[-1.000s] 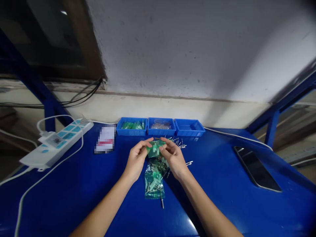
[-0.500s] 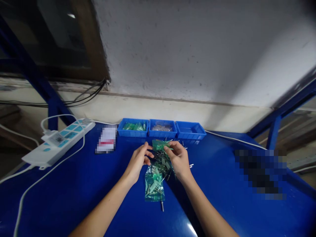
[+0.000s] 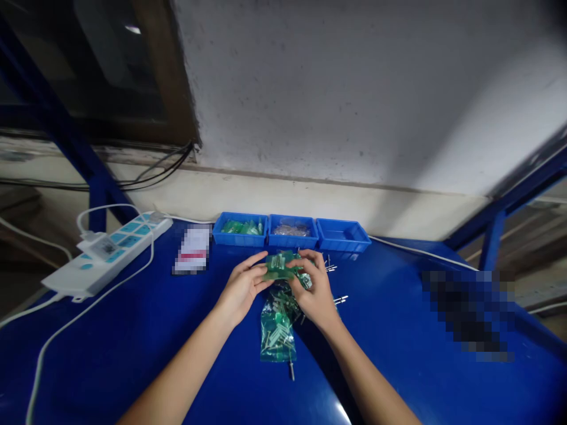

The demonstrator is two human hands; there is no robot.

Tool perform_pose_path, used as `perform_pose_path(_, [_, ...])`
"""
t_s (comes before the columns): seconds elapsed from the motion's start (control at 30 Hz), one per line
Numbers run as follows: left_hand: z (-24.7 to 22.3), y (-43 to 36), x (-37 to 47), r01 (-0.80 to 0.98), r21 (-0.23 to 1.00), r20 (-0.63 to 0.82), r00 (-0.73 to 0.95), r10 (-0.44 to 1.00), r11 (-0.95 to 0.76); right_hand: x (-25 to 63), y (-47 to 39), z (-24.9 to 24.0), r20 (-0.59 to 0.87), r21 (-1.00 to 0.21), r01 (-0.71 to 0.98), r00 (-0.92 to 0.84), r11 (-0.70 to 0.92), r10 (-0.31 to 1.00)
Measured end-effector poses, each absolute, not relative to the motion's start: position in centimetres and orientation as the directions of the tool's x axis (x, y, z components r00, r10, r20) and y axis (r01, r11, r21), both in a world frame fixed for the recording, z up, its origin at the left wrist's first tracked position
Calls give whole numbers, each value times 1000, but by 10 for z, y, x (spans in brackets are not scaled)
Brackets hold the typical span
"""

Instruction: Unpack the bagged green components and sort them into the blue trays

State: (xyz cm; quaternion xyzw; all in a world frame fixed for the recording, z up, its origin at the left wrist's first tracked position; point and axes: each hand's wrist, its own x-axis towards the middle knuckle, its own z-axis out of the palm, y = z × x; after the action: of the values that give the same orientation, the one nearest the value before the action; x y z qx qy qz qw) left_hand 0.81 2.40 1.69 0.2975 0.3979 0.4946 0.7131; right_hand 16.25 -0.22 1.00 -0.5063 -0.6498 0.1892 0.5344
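A small green plastic bag (image 3: 275, 264) with pale metal pieces showing through it is stretched between my hands above the table. My left hand (image 3: 241, 289) is closed on its left edge, thumb and fingers pinching. My right hand (image 3: 315, 289) grips the right side with bent fingers. Below lies a heap of loose metal rivets (image 3: 286, 298), partly hidden by the bag and my right hand. Closer to me, a second green bag (image 3: 278, 336) rests flat with rivets in it. A single rivet (image 3: 291, 370) lies at its lower edge.
Along the wall stand three blue bins: one with green bags (image 3: 240, 241), one with small pinkish-clear pieces (image 3: 292, 241), one bare inside (image 3: 343, 243). A white power strip (image 3: 106, 257) with cables lies left. Blurred items flank the blue table (image 3: 390, 330).
My left hand has moved in from beside the bag and taken its left edge. The bag has come slightly left and lower, now spread between both hands.
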Motion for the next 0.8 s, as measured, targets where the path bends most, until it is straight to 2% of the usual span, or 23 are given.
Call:
perform_pose_path(0.3, [13,23,10,-223,971,-83,39,996,90,166,0,14,250,-939,288,190,190,949])
perform_pose_path(0.4, [12,22,12,-157,988,2,50,999,5,165,1,17,186,-962,240,238,128,953])
perform_pose_path(0.47, [12,21,12,-95,993,81,95,992,-72,165,1,16,94,-985,166,254,52,963])
perform_pose_path(0.57, [12,19,11,84,958,264,133,955,-276,165,3,13,-41,-997,51,236,-54,971])
perform_pose_path(0.67, [11,17,11,282,859,413,107,904,-426,163,3,12,-30,-1000,-8,172,-29,985])
perform_pose_path(0.8, [10,18,11,347,828,437,91,895,-440,161,2,14,19,-998,-52,158,28,987])
